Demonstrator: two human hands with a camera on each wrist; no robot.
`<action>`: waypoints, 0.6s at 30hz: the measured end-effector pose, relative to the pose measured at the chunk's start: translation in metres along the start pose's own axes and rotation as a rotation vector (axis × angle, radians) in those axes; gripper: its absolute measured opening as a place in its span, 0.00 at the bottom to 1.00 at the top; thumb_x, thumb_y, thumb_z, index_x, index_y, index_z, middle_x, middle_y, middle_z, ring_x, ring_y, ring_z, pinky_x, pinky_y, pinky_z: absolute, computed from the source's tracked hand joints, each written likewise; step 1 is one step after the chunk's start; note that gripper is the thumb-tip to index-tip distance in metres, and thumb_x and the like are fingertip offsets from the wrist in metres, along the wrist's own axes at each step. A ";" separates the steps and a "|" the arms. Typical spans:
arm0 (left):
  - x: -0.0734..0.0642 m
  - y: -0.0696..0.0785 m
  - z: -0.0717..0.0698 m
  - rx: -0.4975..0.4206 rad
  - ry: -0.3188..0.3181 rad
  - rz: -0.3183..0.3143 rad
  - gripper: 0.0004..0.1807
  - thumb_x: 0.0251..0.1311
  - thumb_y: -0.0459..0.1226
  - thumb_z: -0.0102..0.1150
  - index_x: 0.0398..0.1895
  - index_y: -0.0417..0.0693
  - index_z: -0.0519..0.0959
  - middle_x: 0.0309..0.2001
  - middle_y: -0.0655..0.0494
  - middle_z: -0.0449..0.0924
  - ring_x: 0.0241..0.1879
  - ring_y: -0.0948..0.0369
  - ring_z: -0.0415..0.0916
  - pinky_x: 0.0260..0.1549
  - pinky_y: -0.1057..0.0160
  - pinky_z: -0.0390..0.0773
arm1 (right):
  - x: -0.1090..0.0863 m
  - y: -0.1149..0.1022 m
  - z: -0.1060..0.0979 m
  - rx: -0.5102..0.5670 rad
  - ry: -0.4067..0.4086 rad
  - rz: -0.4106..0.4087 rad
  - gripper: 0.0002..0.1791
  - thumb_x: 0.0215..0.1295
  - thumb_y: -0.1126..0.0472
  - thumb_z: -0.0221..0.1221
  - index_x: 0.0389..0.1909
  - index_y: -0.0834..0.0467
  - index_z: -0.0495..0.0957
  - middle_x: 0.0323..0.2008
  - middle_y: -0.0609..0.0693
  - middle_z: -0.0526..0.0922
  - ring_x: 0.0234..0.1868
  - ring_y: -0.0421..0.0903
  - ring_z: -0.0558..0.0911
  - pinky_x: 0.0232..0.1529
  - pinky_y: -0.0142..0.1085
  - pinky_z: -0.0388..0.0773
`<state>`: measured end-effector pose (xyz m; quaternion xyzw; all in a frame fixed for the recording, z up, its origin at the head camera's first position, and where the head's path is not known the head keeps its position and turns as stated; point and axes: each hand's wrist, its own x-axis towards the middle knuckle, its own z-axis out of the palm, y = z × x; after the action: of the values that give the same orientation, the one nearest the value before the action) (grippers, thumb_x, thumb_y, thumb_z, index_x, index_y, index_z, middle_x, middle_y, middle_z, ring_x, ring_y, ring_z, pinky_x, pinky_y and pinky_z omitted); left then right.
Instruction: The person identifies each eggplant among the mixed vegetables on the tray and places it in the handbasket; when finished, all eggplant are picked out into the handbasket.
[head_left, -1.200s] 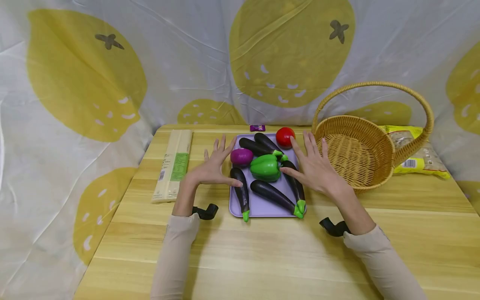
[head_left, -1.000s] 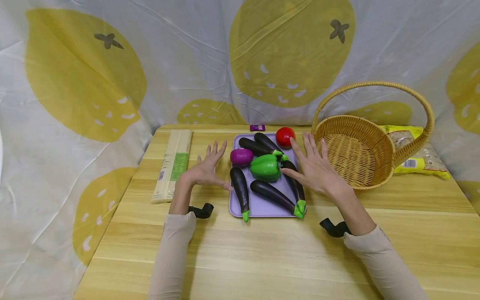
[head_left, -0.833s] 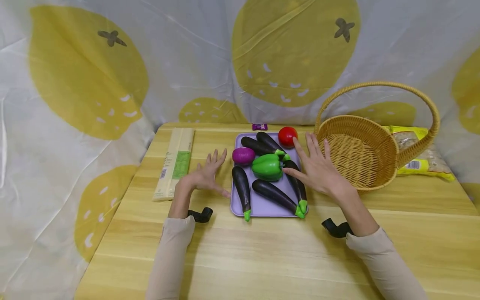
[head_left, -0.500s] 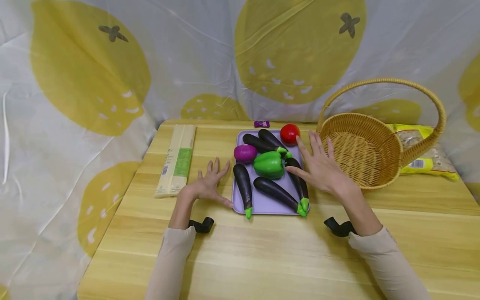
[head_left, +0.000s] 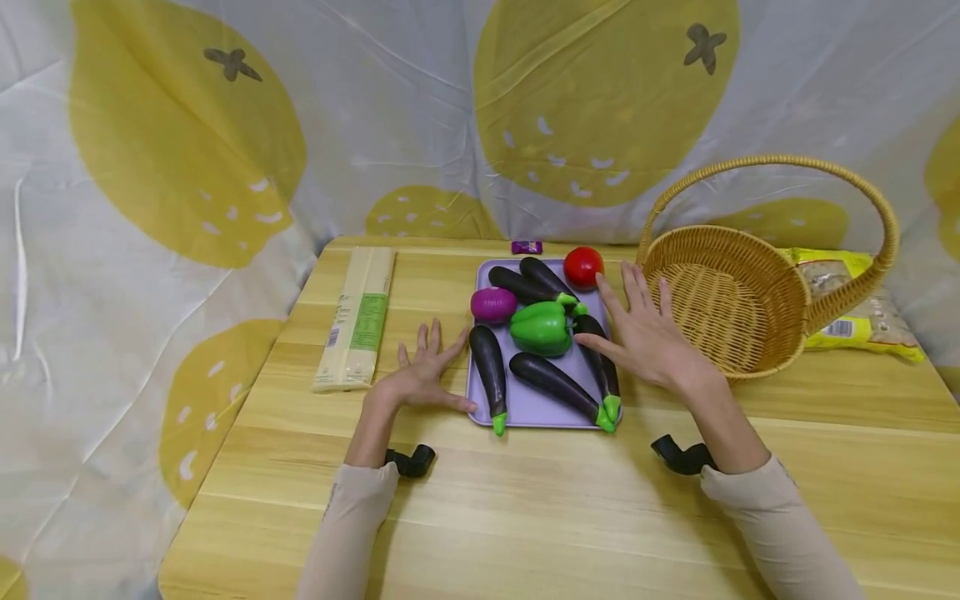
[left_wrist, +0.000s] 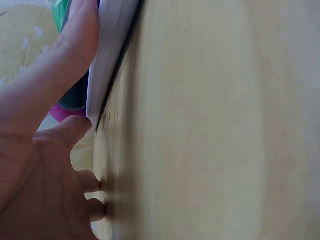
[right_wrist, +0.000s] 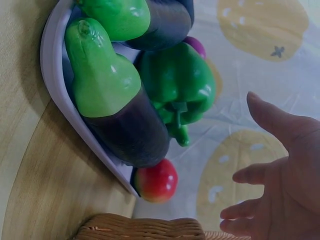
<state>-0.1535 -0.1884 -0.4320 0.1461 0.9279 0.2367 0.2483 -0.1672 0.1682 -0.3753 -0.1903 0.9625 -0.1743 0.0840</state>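
A lilac tray [head_left: 525, 417] lies mid-table, bearing several dark eggplants [head_left: 555, 385] with green tips, a green bell pepper [head_left: 542, 328], a purple onion [head_left: 493, 306] and a red tomato [head_left: 583, 267] at its far right corner. My left hand [head_left: 423, 379], fingers spread, is at the tray's near left corner; in the left wrist view its thumb reaches over the rim and its fingertips sit low by the tabletop. Above the tray's right side my right hand [head_left: 645, 337] hovers with fingers spread, holding nothing. The right wrist view shows it apart from the pepper and tomato.
A wicker basket [head_left: 772, 333] with a tall handle stands right of the tray. Behind it lies a yellow-edged bag [head_left: 840, 329]. At the left is a flat pale packet [head_left: 356, 321] with a green label. A small purple wrapper [head_left: 527, 247] lies behind the tray.
My left hand has drawn back from over the left eggplant, moving toward me to the tray's near left corner. My right hand keeps about the same place. The head view has shifted slightly.
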 end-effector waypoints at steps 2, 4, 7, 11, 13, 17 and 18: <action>-0.001 0.001 0.000 -0.001 -0.003 -0.004 0.69 0.51 0.57 0.78 0.85 0.61 0.37 0.80 0.32 0.11 0.79 0.36 0.08 0.70 0.23 0.18 | 0.000 0.000 0.000 -0.003 -0.002 -0.002 0.54 0.75 0.31 0.48 0.84 0.59 0.35 0.81 0.68 0.22 0.83 0.66 0.27 0.76 0.66 0.15; 0.000 0.002 0.000 -0.005 -0.003 -0.005 0.70 0.51 0.57 0.78 0.85 0.62 0.36 0.80 0.33 0.11 0.79 0.36 0.08 0.70 0.23 0.18 | 0.000 0.000 0.000 -0.009 -0.004 -0.001 0.54 0.75 0.31 0.48 0.84 0.60 0.36 0.82 0.68 0.23 0.83 0.67 0.27 0.76 0.67 0.16; 0.002 0.001 0.000 -0.008 0.009 -0.003 0.71 0.49 0.57 0.79 0.85 0.63 0.35 0.80 0.33 0.11 0.79 0.36 0.09 0.70 0.23 0.18 | -0.001 -0.001 0.001 -0.014 -0.016 0.005 0.54 0.75 0.31 0.48 0.84 0.59 0.36 0.81 0.68 0.23 0.83 0.66 0.26 0.76 0.67 0.17; 0.004 0.000 0.000 -0.011 0.029 0.003 0.73 0.45 0.57 0.81 0.85 0.64 0.36 0.80 0.33 0.11 0.79 0.36 0.10 0.69 0.22 0.18 | -0.002 -0.006 0.002 -0.001 0.003 -0.042 0.51 0.76 0.35 0.51 0.84 0.58 0.39 0.82 0.70 0.28 0.84 0.65 0.30 0.78 0.67 0.20; 0.005 -0.001 0.000 -0.010 0.029 0.004 0.73 0.45 0.57 0.82 0.85 0.64 0.37 0.80 0.32 0.11 0.79 0.35 0.10 0.69 0.22 0.18 | -0.002 -0.015 0.005 0.030 0.060 -0.115 0.48 0.75 0.39 0.56 0.84 0.57 0.46 0.82 0.71 0.38 0.84 0.67 0.38 0.80 0.68 0.29; 0.006 -0.001 -0.001 -0.004 0.021 0.000 0.73 0.44 0.58 0.82 0.85 0.65 0.37 0.80 0.33 0.11 0.79 0.35 0.09 0.69 0.22 0.18 | -0.005 -0.049 0.020 0.143 0.180 -0.274 0.37 0.73 0.49 0.63 0.78 0.54 0.64 0.77 0.65 0.62 0.77 0.65 0.65 0.76 0.64 0.61; 0.007 -0.001 -0.002 -0.001 0.020 -0.001 0.73 0.44 0.58 0.81 0.85 0.65 0.37 0.80 0.33 0.11 0.79 0.35 0.09 0.69 0.21 0.18 | -0.005 -0.058 0.025 0.169 0.198 -0.293 0.35 0.72 0.51 0.64 0.76 0.54 0.67 0.73 0.64 0.68 0.72 0.63 0.71 0.71 0.62 0.69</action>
<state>-0.1601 -0.1873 -0.4338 0.1433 0.9302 0.2386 0.2393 -0.1368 0.1120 -0.3769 -0.3027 0.9099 -0.2829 -0.0217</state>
